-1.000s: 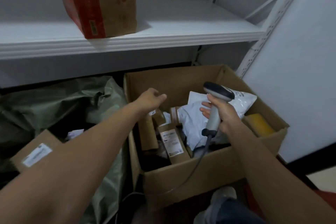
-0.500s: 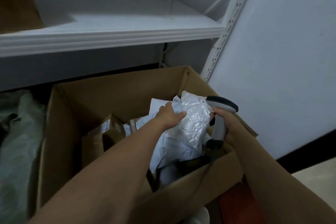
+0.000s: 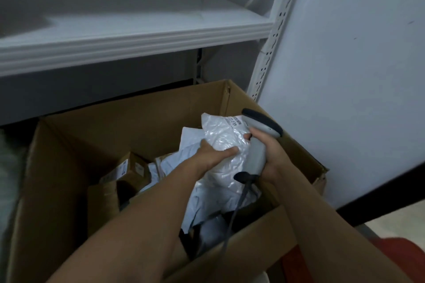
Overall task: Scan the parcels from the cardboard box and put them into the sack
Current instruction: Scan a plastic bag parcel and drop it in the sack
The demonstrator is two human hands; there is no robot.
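Both bare forearms reach in over the near wall of the large open brown cardboard box (image 3: pixel 138 122). The left hand (image 3: pixel 212 156) curls its fingers and thumb into a crinkled white plastic mailer bag (image 3: pixel 222 135), gripping it above the box's right half. The right hand (image 3: pixel 270 151) is wrapped tight round the handle of a grey handheld barcode scanner with a dark top (image 3: pixel 256 147), held upright against the bag's right edge (the bag's printed label sits just beside the scanner head). A dark cable hangs from the handle over the box's near wall. Inside the box, under the bag, lie more white mailers (image 3: pixel 207 200); in its left half are small brown cardboard parcels with white labels (image 3: pixel 133 170). A blurred pale green sack (image 3: pixel 8 167) shows left of the box.
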